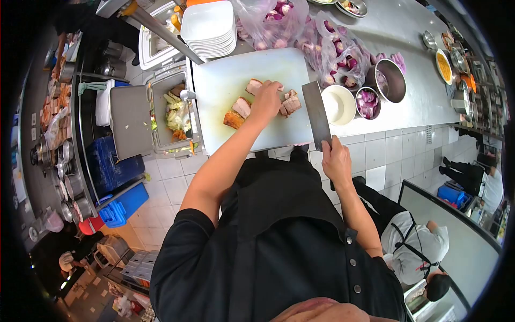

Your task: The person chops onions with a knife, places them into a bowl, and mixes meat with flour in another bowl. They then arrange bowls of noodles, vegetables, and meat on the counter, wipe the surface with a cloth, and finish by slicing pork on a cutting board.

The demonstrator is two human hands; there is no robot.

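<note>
A pale cutting board (214, 86) carries several pieces of cooked meat. My left hand (268, 99) reaches over the middle of the board, its fingers bent down at the meat; what lies under the fingertips is partly hidden. Cut meat pieces (290, 103) sit just right of that hand, and browned meat chunks (233, 119) lie to its left. In my right hand (336, 159) is the handle of a broad cleaver (316, 114). Its blade points away from me, along the board's right edge.
Stacked white plates (208, 27) stand behind the board. Bags of onions (343, 56), a white bowl (338, 105) and metal pots (390, 80) are at the right. A bin of scraps (174, 110) adjoins the left side. A person (413, 241) is at the lower right.
</note>
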